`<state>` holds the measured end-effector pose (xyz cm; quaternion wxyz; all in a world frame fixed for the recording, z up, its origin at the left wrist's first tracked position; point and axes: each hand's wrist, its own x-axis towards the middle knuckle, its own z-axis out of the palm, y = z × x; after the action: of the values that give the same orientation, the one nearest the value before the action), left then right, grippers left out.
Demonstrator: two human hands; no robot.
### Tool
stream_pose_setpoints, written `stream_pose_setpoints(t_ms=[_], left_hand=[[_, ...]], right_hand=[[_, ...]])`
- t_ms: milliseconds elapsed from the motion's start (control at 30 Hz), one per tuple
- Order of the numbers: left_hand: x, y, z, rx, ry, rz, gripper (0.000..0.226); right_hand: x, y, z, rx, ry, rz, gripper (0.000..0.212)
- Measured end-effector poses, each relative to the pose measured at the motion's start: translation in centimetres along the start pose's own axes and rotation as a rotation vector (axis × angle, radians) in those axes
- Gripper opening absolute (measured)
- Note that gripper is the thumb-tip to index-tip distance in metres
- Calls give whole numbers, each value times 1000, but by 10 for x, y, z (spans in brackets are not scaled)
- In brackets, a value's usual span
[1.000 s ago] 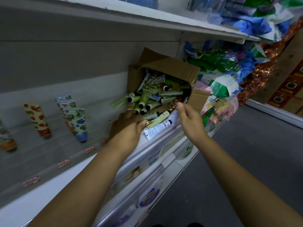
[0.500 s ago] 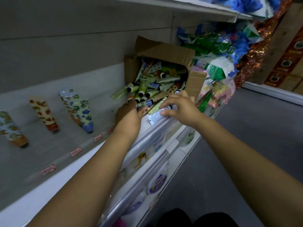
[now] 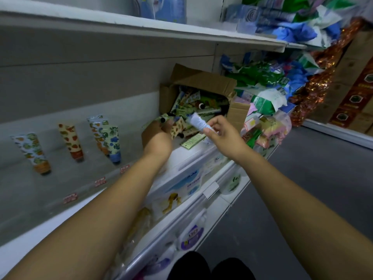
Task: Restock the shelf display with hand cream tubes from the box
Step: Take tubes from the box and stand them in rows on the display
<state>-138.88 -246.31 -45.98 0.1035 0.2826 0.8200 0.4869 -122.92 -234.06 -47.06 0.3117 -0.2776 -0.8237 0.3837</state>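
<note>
A cardboard box (image 3: 203, 79) lies on its side on the shelf (image 3: 66, 178), with several hand cream tubes spilling from its mouth. My right hand (image 3: 224, 134) is shut on a pale blue-white tube (image 3: 196, 122), lifted in front of the box. My left hand (image 3: 156, 136) grips several tubes at the box mouth, among them a cream tube with orange prints (image 3: 177, 127). A green-labelled tube (image 3: 192, 140) lies loose on the shelf edge. Standing on the shelf to the left are several patterned tubes: one (image 3: 33, 152), another (image 3: 72, 141), and a pair (image 3: 107, 138).
An upper shelf (image 3: 141, 25) overhangs the work area. Piled plastic packets (image 3: 262, 102) crowd the shelf right of the box. Lower shelves hold bottles and packs (image 3: 189, 235). Brown cartons (image 3: 351, 93) stand far right, beside grey floor (image 3: 302, 199). Red price tags (image 3: 100, 181) line the shelf front.
My right hand has lifted the pale tube off the shelf edge and raised it. My left hand has closed around tubes at the box mouth. The view has shifted slightly.
</note>
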Motion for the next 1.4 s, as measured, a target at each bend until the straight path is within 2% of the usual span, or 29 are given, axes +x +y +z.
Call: stream_pose_setpoints(t_ms=[67, 133, 200, 300, 367, 433, 533, 733, 933, 1133, 1233, 1400], left_hand=[[-9, 10, -3, -108, 38, -80, 61], [-30, 16, -6, -325, 36, -191, 56], [-54, 23, -13, -576, -52, -322, 49], [-95, 21, -26, -859, -229, -464, 55], [-121, 15, -36, -929, -284, -480, 61], [-150, 4, -46, -1003, -277, -483, 62], [-186, -12, -64, -1142, -193, -478, 52], [-219, -46, -117, -1179, 47, -452, 20], [-243, -72, -169, -1155, 306, -361, 25], [-252, -95, -200, -1174, 518, -334, 29], [-252, -105, -213, -1144, 604, -315, 31], [-229, -122, -234, -1052, 674, -270, 35]], right_hand=[[-10, -15, -1, 92, 84, 49, 23], [-24, -31, 0, 207, 172, 82, 26], [-38, -48, 3, 325, 209, 138, 33], [-71, -71, 10, 502, 127, 216, 39], [-94, -81, 16, 630, 63, 240, 35], [-118, -91, 23, 695, -22, 218, 25], [-143, -104, 34, 717, -121, 195, 16], [-160, -125, 62, 687, -189, 211, 29], [-159, -146, 105, 688, -320, 153, 34], [-163, -168, 145, 687, -367, 164, 27], [-160, -176, 164, 696, -331, 142, 24], [-131, -192, 195, 610, -125, 31, 20]])
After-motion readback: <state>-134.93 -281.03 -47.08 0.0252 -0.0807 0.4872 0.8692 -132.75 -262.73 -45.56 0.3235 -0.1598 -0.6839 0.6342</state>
